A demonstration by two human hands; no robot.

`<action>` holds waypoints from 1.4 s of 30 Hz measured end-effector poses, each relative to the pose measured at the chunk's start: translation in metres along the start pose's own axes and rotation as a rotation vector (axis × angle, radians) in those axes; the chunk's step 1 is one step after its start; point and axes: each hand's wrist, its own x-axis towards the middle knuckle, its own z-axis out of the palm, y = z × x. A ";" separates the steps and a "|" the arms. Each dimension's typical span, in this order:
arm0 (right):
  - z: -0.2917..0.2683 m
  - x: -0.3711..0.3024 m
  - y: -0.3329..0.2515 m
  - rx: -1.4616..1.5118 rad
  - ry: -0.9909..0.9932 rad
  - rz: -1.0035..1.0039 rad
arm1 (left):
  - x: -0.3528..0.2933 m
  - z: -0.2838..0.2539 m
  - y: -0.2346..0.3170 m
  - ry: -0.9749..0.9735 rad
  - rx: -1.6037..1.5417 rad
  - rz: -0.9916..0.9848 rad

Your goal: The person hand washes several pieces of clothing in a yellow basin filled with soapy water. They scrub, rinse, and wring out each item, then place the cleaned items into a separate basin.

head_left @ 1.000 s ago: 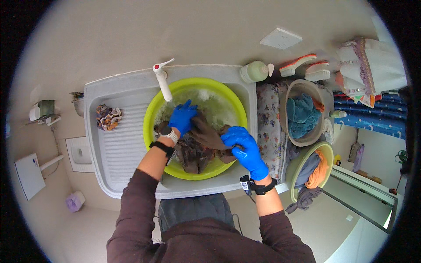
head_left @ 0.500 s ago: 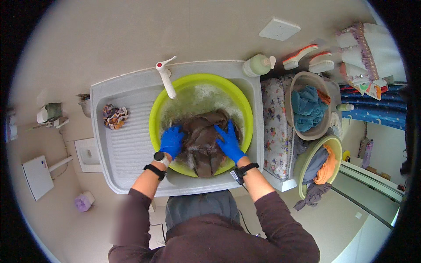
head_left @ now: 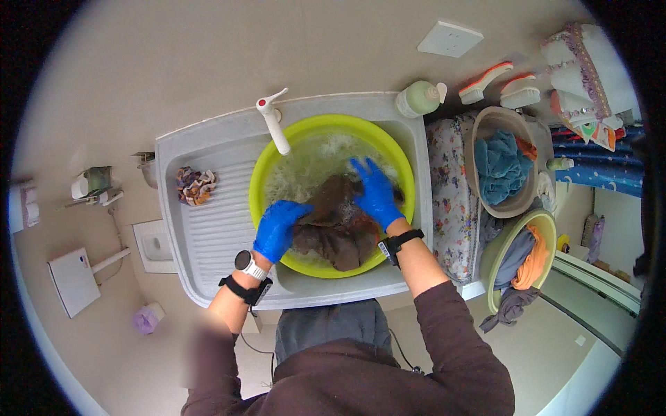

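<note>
Looks like a home washroom: the left hand (head_left: 279,230) and right hand (head_left: 378,197) are over a laundry sink (head_left: 347,297), with a ribbed washboard (head_left: 222,232) to their left and a toilet (head_left: 154,244) (apparently floor-level) farther out; to their right, tubs (head_left: 510,118) of clothes (head_left: 503,166) and scrubbing brushes (head_left: 522,91).

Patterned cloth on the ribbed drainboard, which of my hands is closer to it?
Left. Your left hand is over the left part of the green basin, right of the patterned cloth; your right hand is farther right, over the basin's right part.
</note>
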 end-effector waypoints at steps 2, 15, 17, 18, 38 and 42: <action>0.003 0.000 -0.024 -0.138 -0.052 -0.298 | 0.000 -0.020 0.027 -0.030 -0.018 0.117; -0.068 -0.026 -0.017 1.106 -0.139 0.384 | -0.002 -0.058 -0.017 -0.404 -0.270 -0.415; -0.056 -0.009 -0.023 1.283 -0.091 0.451 | 0.007 -0.023 -0.032 -0.137 -0.819 -0.646; -0.049 0.002 -0.025 1.400 -0.051 0.425 | 0.013 -0.001 -0.039 -0.022 -0.989 -0.590; 0.039 -0.016 -0.063 1.091 -0.403 0.184 | 0.057 0.120 -0.065 -0.013 -2.262 -0.829; 0.032 -0.021 -0.087 0.943 -0.315 0.270 | 0.067 0.120 -0.047 0.418 -1.961 -1.032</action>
